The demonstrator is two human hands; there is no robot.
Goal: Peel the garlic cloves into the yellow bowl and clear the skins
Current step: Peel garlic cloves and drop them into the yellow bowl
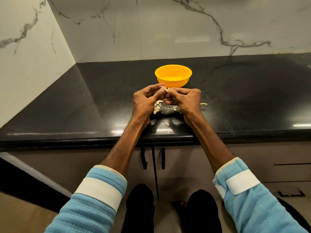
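Yellow bowl [173, 76] frame centre on bench [101, 101], contents unclear. Left grip [146, 100] pinching garlic clove [162, 89], right grip [186, 100] pinching its skin [167, 90]. Loose skins [157, 107] below.

Light: warm, moderate, from overhead.
Glare: white streaks along the front of the glossy black stone countertop [101, 105]; soft patch on the veined white marble wall [185, 31].
Brightest: round yellow plastic bowl [173, 76], saturated.
Distortion: wide-angle bowing at the edges.
Focus: sharp centre.

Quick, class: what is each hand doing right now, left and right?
Left hand: fingers curled, holding a garlic clove.
Right hand: fingers curled, pinching the clove's skin.
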